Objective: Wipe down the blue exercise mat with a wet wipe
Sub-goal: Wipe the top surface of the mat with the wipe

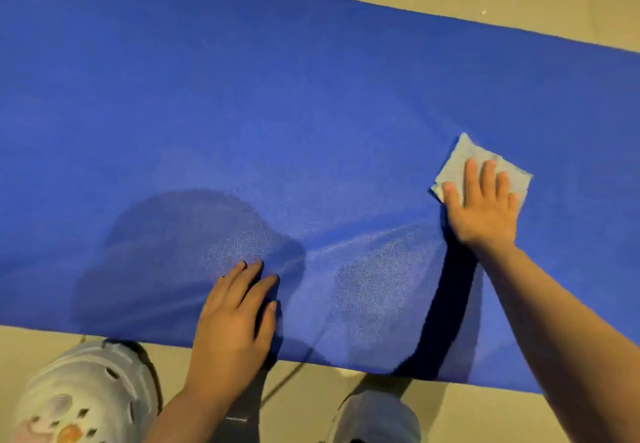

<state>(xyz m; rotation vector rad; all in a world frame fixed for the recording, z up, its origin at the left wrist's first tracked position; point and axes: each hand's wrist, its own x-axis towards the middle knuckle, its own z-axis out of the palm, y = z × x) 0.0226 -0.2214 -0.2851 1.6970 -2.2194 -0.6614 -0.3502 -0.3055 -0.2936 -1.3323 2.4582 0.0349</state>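
Head view: my right hand (483, 205), fingers flat, presses the pale folded wet wipe (485, 165) onto the blue foam exercise mat (277, 96); left hand (235, 314) flat, braces near edge. Mat's long axis runs left-right; unwiped stretch lies left.

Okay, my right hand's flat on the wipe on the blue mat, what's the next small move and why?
Probably slide the right hand, flat on the pale folded wet wipe, away toward the blue foam exercise mat's far edge: damp-looking streaks show only near you, while the left hand braces the near edge.
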